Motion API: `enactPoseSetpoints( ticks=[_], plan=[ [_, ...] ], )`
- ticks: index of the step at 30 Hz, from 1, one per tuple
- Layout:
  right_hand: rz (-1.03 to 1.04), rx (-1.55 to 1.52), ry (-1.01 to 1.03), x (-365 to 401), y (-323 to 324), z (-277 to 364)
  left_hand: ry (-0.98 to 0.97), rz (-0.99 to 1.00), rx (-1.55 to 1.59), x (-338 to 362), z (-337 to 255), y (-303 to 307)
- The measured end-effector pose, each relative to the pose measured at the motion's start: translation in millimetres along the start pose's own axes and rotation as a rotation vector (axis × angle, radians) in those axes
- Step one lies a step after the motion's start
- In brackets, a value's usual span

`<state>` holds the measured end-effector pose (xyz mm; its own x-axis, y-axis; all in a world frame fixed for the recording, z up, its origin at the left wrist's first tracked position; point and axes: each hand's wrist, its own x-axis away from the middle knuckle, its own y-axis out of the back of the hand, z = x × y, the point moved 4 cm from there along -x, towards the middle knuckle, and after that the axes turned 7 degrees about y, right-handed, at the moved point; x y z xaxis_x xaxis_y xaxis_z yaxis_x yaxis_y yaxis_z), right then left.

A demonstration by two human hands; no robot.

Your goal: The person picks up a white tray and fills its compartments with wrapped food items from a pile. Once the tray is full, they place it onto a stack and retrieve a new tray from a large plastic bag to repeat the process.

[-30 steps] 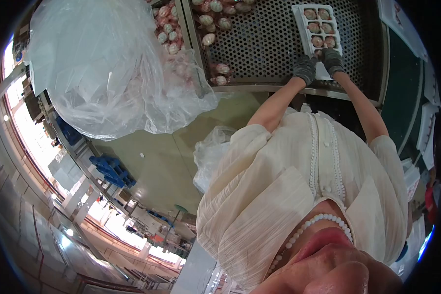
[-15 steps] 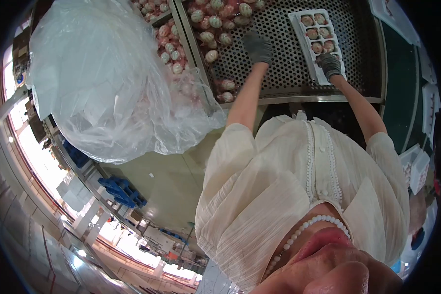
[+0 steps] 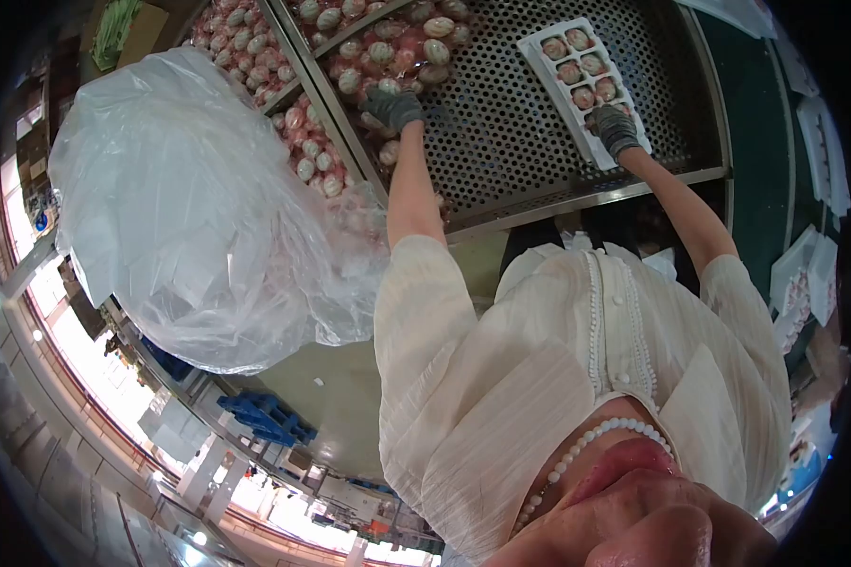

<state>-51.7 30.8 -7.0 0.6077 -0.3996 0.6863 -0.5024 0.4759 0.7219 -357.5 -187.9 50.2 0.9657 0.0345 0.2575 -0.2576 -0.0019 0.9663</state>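
My left hand, in a dark grey glove, is at the edge of a pile of round, white-striped balls in clear and pinkish wrap. Its fingers curl over a ball there, partly hiding it. My right hand, gloved alike, lies over the near end of a white compartment tray. Its fingers are bent down into a compartment, and what is under them is hidden. Farther up the tray, several compartments each hold a wrapped ball. The tray rests on a perforated metal surface.
Metal dividers separate the perforated surface from bins of more wrapped balls on the left. A big clear plastic bag bulges beside them. A metal rim runs along the near side. White trays stand by a dark green surface at right.
My left hand has moved left and a little away from me, from over the perforated surface to the ball pile. My right hand stays at the tray's near end. The view has shifted.
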Motion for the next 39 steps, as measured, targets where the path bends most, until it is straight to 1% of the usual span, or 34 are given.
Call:
enactPoseSetpoints(
  ticks=[1, 3, 4, 5, 7, 8, 9, 10, 11, 13, 14, 15, 17, 18, 19, 20, 21, 22, 24, 25, 26, 27, 28, 29, 30, 31, 32, 33, 34, 35, 36, 37, 38, 39],
  plan=[
    [-0.039, -0.012, 0.052, 0.5, 1.6, 2.7, 0.003, -0.005, -0.006, 6.4, 8.1, -11.8],
    [-0.111, -0.033, 0.148, 4.6, 2.0, 2.0, -0.057, -0.067, 0.784, 23.6, 31.3, -35.4],
    [-0.213, 0.005, 0.214, 10.4, 8.0, 7.2, -0.059, -0.057, 0.777, 37.7, 32.8, -44.6],
    [-0.205, 0.0, 0.203, 15.4, 9.2, 5.0, 0.009, 0.247, 1.225, 58.3, 31.9, -55.6],
    [-0.261, -0.148, 0.227, 23.1, 15.1, 3.9, 0.185, 0.93, 2.074, 108.1, 16.9, -70.2],
    [-0.344, -0.266, 0.222, 28.2, 19.6, 1.3, 0.18, 0.953, 2.071, 127.2, 7.8, -72.1],
    [-0.428, -0.382, 0.214, 32.5, 16.3, -3.6, 0.208, 1.038, 2.075, 150.2, -3.9, -74.7],
    [-0.495, -0.678, 0.205, 45.0, 23.2, -4.9, 0.243, 1.122, 2.078, 173.3, -14.7, -78.9],
    [-0.402, -0.791, 0.095, 56.8, 25.1, -10.2, 0.248, 1.144, 2.076, 192.4, -23.5, -80.9],
    [-0.528, -0.916, 0.138, 79.9, 31.0, -11.7, 0.265, 1.346, 1.966, 227.6, -43.8, -86.6],
    [-0.647, -0.975, 0.215, 99.2, 36.9, -10.1, 0.222, 1.407, 1.985, 240.8, -53.3, -96.4],
    [-0.664, -0.9, 0.294, 112.0, 40.8, -7.4, 0.22, 1.419, 1.978, 253.8, -61.1, -98.2],
    [-0.659, -0.854, 0.376, 133.0, 32.9, -1.1, 0.031, 1.463, 1.821, 279.9, -74.8, -94.0],
    [-0.668, -0.859, 0.363, 142.4, 34.5, 0.3, -0.108, 1.384, 1.675, 289.7, -80.4, -94.1],
    [-0.678, -0.614, 0.365, 150.2, 37.0, 3.9, -0.114, 1.396, 1.662, 295.3, -84.1, -87.5],
    [-0.678, -0.368, 0.363, 155.7, 40.5, 5.6, -0.096, 1.485, 1.576, 301.5, -87.0, -81.4],
    [-0.683, -0.374, 0.354, 155.2, 34.7, -1.5, -0.077, 1.569, 1.488, 306.7, -92.2, -76.0],
    [-0.673, -0.41, 0.373, 153.2, 26.3, -8.7, -0.083, 1.574, 1.478, 308.8, -100.5, -70.7],
    [-0.662, -0.455, 0.381, 154.1, 19.0, -20.2, 0.011, 1.67, 1.426, 317.8, -111.6, -67.7],
    [-0.661, -0.462, 0.427, 156.7, 21.7, -24.0, 0.011, 1.674, 1.413, 319.3, -115.5, -75.0],
    [-0.658, -0.469, 0.472, 159.8, 24.1, -27.5, 0.094, 1.629, 1.406, 317.2, -118.5, -90.4],
    [-0.659, -0.477, 0.464, 162.4, 26.8, -32.8, 0.175, 1.583, 1.396, 314.5, -122.1, -104.3],
    [-0.633, -0.544, 0.516, 163.5, 29.5, -37.8, 0.174, 1.586, 1.386, 309.9, -132.0, -113.9],
    [-0.607, -0.609, 0.57, 164.1, 32.3, -41.1, -0.287, 1.317, 0.855, 300.4, -143.1, -121.7],
    [-0.608, -0.613, 0.567, 161.9, 26.4, -46.9, -0.669, 0.972, 0.321, 296.1, -149.7, -123.6],
    [-0.655, -0.608, 0.55, 159.4, 18.7, -55.4, -0.668, 0.973, 0.317, 301.1, -150.4, -124.3],
    [-0.7, -0.602, 0.533, 155.5, 11.4, -63.4, -0.579, 0.813, 0.517, 303.0, -150.9, -119.2],
    [-0.698, -0.604, 0.534, 152.9, 10.9, -67.6, -0.486, 0.646, 0.709, 305.4, -149.7, -115.1],
    [-0.565, -0.67, 0.458, 146.5, 5.6, -70.7, -0.463, 0.622, 0.755, 304.0, -148.9, -129.9],
    [-0.434, -0.731, 0.379, 141.1, 1.3, -75.6, -0.464, 0.622, 0.755, 307.3, -146.5, -140.7],
    [-0.435, -0.729, 0.378, 136.6, -2.4, -78.2, -0.506, 0.498, 0.713, 310.1, -147.3, -140.1],
    [-0.535, -0.568, 0.408, 134.7, -3.9, -74.9, -0.544, 0.375, 0.67, 312.2, -147.7, -138.2],
    [-0.63, -0.405, 0.438, 134.1, -5.9, -72.7, -0.544, 0.374, 0.67, 314.2, -149.0, -138.9],
    [-0.629, -0.405, 0.443, 137.3, -2.9, -71.0, -0.511, 0.369, 0.65, 315.4, -149.3, -136.0]
  ],
)
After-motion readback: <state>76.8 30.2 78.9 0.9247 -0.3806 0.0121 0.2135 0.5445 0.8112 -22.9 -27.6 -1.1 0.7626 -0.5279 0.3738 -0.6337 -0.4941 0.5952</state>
